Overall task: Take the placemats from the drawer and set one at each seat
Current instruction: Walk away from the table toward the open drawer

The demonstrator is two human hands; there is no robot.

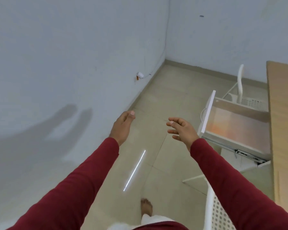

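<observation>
Nearest to me, at the bottom right, is the perforated back of a white chair (218, 211), just beside the near edge of the counter (283, 113). My bare foot (146, 207) is on the tiled floor (156, 100) next to it. If I swing toward the drawer without looking down, I could catch that chair with my hip or shin.

Further out, both arms in red sleeves are stretched forward. My left hand (122, 125) is held loose, fingers relaxed and gripping nothing. My right hand (181, 127) is spread, fingers lightly bent, also carrying nothing, and it sits just left of the drawer front without touching it.

Beyond the right hand, the drawer (236, 125) is pulled out from under the counter toward the left, its white front panel standing into the walkway and its metal runner exposed along the near side. The inside is blurred; I see a pale base with an orange tint, and I cannot tell whether that is a placemat or a reflection. So I cannot tell where the placemats are, and I may reach in for nothing. The open panel is also a hazard: leaning on it could strain the runner.

Farthest off, a 2nd white chair (241, 90) stands behind the drawer, near the wall.
</observation>
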